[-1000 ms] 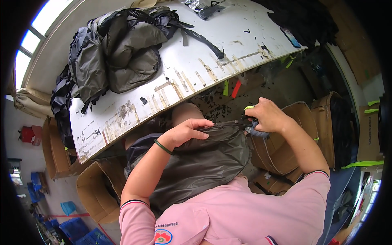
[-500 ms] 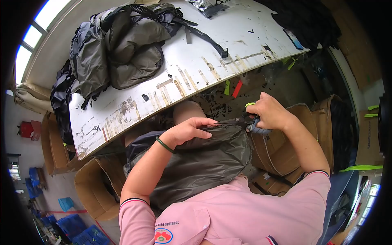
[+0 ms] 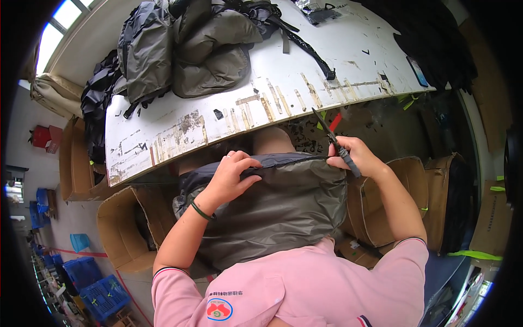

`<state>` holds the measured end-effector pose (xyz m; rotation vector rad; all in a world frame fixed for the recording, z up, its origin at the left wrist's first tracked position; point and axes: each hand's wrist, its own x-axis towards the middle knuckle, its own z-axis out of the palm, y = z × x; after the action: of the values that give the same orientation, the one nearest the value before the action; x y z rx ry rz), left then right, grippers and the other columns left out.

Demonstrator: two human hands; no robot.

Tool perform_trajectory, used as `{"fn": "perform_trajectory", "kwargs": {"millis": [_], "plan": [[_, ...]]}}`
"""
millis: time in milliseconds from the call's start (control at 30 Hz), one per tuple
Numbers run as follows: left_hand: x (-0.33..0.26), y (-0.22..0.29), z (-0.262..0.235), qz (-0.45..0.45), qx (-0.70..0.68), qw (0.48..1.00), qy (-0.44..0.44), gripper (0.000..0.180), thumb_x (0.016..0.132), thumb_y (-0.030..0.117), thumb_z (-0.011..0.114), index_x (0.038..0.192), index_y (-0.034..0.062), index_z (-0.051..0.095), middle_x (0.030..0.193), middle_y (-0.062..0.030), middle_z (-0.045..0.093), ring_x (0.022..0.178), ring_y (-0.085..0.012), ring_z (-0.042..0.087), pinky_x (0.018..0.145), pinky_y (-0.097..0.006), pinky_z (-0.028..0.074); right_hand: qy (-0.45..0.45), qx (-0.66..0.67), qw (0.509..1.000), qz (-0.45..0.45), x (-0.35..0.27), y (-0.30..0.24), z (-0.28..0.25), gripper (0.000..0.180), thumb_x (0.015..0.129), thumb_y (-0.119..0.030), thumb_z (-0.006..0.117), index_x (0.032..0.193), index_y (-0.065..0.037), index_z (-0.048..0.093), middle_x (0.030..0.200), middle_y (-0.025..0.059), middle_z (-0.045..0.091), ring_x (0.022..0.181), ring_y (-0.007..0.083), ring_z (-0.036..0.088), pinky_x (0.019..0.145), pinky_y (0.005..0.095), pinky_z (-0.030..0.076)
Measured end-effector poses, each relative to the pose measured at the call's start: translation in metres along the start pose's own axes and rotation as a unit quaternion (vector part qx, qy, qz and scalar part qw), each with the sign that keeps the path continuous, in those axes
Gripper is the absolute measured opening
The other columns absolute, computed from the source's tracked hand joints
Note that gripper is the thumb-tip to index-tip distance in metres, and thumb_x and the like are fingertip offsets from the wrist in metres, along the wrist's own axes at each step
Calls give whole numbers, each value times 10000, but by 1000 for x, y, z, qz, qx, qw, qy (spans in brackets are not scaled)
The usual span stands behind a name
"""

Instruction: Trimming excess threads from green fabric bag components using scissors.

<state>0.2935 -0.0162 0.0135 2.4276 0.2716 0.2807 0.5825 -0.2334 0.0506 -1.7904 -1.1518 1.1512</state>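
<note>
Dark olive-grey nylon fabric lies across my lap, shaped like a bag body, its darker edge stretched out below the table. My left hand pinches that upper edge, thumb and fingers closed on it. In my right hand is a pair of scissors with grey-wrapped handles, its blades together and pointing up toward the table edge. The thumb and a finger of this same hand also touch the fabric's far right corner. Part of the scissors' handles is covered by the hand.
On the white worktable, worn and tape-marked, lie grey bags with black straps. A clear packet and a black fabric heap are farther back. Cardboard boxes flank me; dark scraps litter the space below the table.
The scissors have swung away from the fabric edge to point upward. My right hand has dropped to the fabric's right corner; my left hand has shifted left along the edge.
</note>
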Motion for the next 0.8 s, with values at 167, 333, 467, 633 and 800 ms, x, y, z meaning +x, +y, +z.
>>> {"fn": "perform_trajectory", "kwargs": {"millis": [167,333,467,633,800], "plan": [[-4,-3,19,1,-70,994,88,218,805,143,750,1003,78,686,955,-91,625,907,-315,574,803,-381,475,9,15,999,29,-2,-12,4,193,827,-133,760,827,-40,591,684,-42,527,646,41,454,585,226,387],[-3,-15,29,-160,-441,879,-91,156,869,66,722,1011,27,669,840,9,654,760,-69,583,687,-226,477,5,-138,990,-32,-4,-11,3,230,783,-155,779,851,-34,596,715,42,598,670,140,573,617,299,458],[-6,-9,30,-168,-560,802,-121,137,877,-2,705,997,46,658,852,56,622,763,-12,538,681,-177,453,-20,-414,899,-139,-1,-35,3,201,689,-154,716,830,-63,607,802,106,640,767,351,609,678,412,459],[-8,1,23,-180,-492,846,-99,158,839,15,727,960,59,634,779,67,566,659,-7,456,579,-190,395,-50,-483,850,-204,12,-59,-3,254,635,-182,739,806,-80,581,764,75,599,756,298,605,678,384,404],[-10,11,24,-137,-475,869,-18,207,825,-9,725,974,87,618,739,112,481,619,14,376,550,-170,314,-90,-532,819,-196,18,-82,-9,237,588,-125,690,800,-94,589,753,68,599,760,268,617,711,371,391]]}}
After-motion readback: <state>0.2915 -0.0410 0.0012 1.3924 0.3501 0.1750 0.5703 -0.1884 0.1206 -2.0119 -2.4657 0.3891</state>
